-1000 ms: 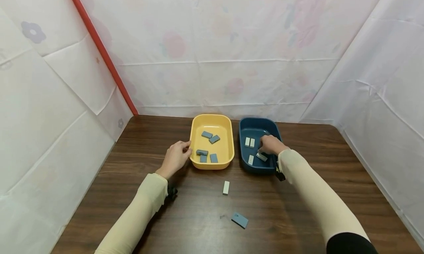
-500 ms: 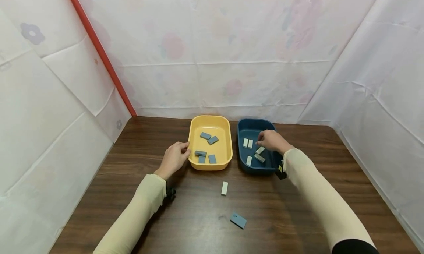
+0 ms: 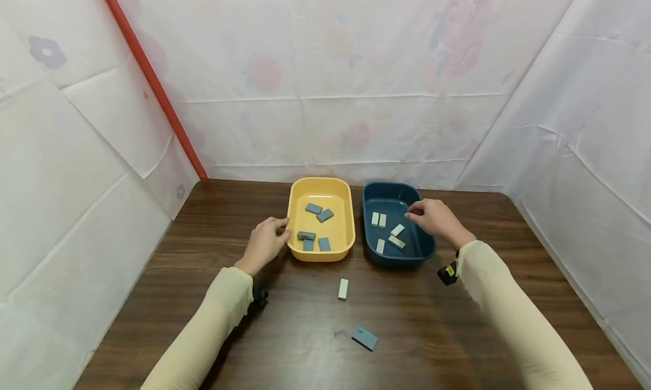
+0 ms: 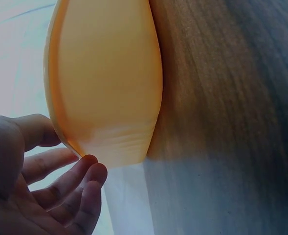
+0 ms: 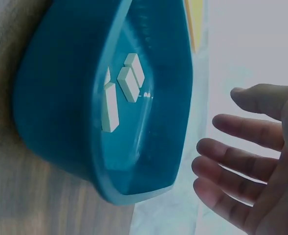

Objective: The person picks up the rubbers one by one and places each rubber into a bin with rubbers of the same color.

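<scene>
My left hand is at the left rim of the yellow tray; the left wrist view shows thumb and index finger holding the rim, the other fingers loosely bent. Several blue-grey rectangular tiles lie inside that tray, one overlapping another. My right hand hovers by the right rim of the dark blue tray, its fingers relaxed and holding nothing in the right wrist view. On the blue tray's floor lie several small white rectangular blocks, two of them side by side.
A white block lies on the dark wooden table in front of the trays. Nearer is a blue-grey tile with a dark spot. White patterned sheets enclose the back and sides, with a red strip at the left.
My right hand has let go of a white block in the blue tray, risen, and moved right toward the tray's rim. The left hand has stayed at the yellow tray.
</scene>
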